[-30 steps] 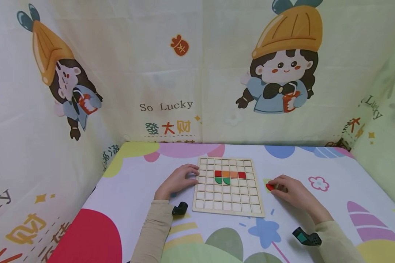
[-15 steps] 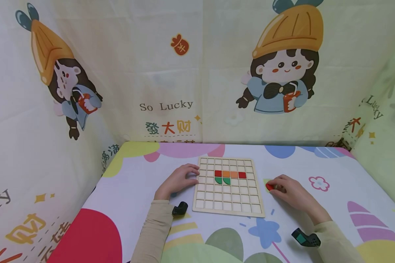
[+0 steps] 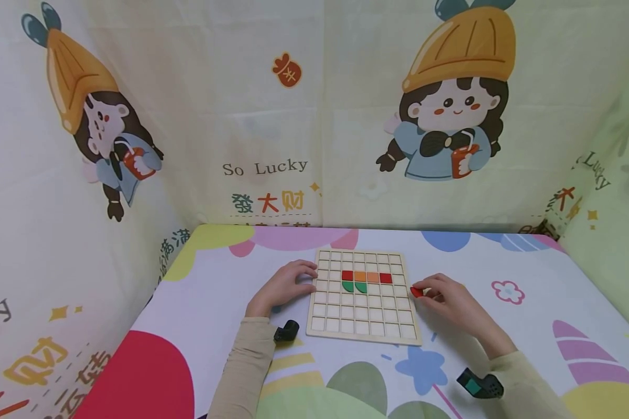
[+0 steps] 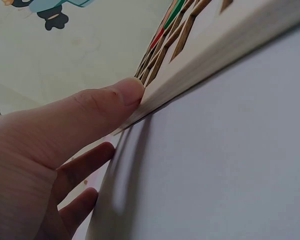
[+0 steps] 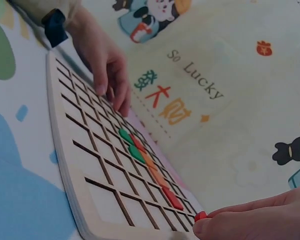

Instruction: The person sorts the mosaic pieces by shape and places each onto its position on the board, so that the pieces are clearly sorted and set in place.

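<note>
A wooden grid board [image 3: 347,326] lies on the table. Two red squares [image 3: 385,278] sit at the ends of a short row in its cells, with two orange squares [image 3: 366,277] between them. Just below that row are two green quarter-round pieces [image 3: 360,287]. My left hand [image 3: 283,290] rests at the board's left edge, thumb tip on the rim in the left wrist view, fingers loosely bent. Between thumb and fingertips, my right hand [image 3: 453,299] pinches a small red piece [image 3: 416,291] right at the board's right edge. The fingers partly hide its shape.
A patterned cloth [image 3: 225,372] covers the table. Printed curtains [image 3: 356,198] stand close behind and at both sides. Each wrist wears a small black camera, one by the left sleeve [image 3: 287,331] and one by the right sleeve [image 3: 480,384].
My right hand has moved left from beside the board to its right edge, carrying the red piece. The left hand and the board stay put.
</note>
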Available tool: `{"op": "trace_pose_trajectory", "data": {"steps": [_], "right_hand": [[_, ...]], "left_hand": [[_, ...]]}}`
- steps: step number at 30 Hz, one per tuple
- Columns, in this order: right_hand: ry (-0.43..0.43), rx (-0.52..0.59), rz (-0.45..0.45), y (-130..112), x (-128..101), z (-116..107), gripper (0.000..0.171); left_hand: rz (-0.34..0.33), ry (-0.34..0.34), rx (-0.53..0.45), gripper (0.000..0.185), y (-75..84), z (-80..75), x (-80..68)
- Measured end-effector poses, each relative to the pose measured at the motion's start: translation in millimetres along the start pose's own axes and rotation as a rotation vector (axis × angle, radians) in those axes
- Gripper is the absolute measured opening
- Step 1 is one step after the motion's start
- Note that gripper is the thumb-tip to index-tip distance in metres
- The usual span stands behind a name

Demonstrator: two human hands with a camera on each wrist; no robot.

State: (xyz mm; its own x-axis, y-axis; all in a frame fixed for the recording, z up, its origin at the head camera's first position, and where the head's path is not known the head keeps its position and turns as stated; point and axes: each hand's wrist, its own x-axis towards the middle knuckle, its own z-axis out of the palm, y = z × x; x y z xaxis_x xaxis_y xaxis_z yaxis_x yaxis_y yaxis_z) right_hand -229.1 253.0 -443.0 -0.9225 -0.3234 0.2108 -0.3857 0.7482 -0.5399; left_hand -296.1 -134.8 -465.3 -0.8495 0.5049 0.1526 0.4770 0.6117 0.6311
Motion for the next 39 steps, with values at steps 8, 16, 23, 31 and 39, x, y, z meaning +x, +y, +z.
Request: {"op": "trace_pose_trajectory", "data": {"steps": [8, 16, 23, 31, 39], "right_hand": [[-0.036, 0.006, 0.025, -11, 7, 12, 0.028], [0.003, -0.004, -0.027, -18, 19, 14, 0.027], [-0.005, 0.031, -0.065, -24, 33, 19, 0.028], [-0.036, 0.076, 0.008, -27, 45, 30, 0.027], [-0.064, 0.076, 0.009, -33, 54, 40, 0.026]], "left_hand": [[-0.010, -0.004, 0.000, 0.026, -2.1, 0.9, 1.4], [-0.014, -0.005, -0.011, 0.026, -3.5, 1.6, 0.7], [-0.011, -0.003, -0.015, 0.026, -3.8, 1.5, 0.5], [-0.006, -0.002, -0.004, 0.026, -4.7, 2.7, 0.9], [-0.003, 0.001, 0.002, 0.026, -3.5, 1.9, 1.0]]}}
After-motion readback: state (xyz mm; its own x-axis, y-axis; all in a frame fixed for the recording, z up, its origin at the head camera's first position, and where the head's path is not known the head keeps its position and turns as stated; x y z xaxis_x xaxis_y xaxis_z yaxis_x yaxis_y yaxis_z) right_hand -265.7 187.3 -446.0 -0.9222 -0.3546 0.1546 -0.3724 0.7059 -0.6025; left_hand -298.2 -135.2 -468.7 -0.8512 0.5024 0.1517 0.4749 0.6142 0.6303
